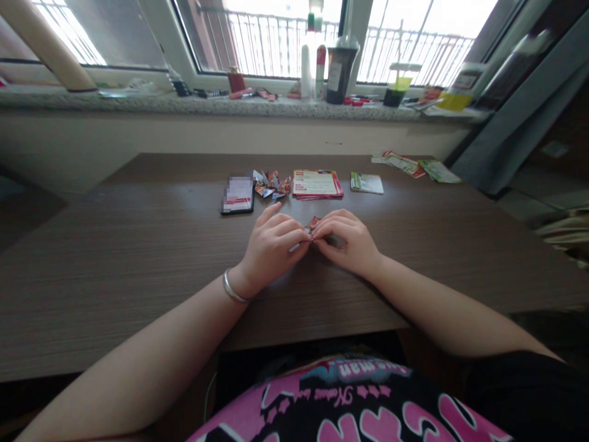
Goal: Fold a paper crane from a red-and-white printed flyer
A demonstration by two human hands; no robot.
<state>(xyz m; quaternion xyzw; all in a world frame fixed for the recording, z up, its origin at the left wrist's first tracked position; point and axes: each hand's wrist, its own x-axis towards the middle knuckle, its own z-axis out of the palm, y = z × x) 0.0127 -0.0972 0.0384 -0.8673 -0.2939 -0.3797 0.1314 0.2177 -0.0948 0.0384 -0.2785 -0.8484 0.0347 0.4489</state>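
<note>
Both hands meet over the middle of the desk [151, 264]. Between their fingertips is a small piece of printed red and white paper [314, 222], mostly covered by the fingers. My left hand [276, 242], with a silver bangle at the wrist, pinches it from the left. From the right, my right hand [347, 239] pinches it with thumb and fingers. Just beyond lie a pile of folded printed paper pieces [272, 185] and a stack of red-edged printed cards [317, 184].
A phone [238, 194] lies left of the folded pieces. Right of the card stack is a smaller green and white stack [367, 183]. Loose printed sheets [405, 164] lie at the far right corner. Bottles and a dark cup [339, 73] stand on the windowsill [197, 108].
</note>
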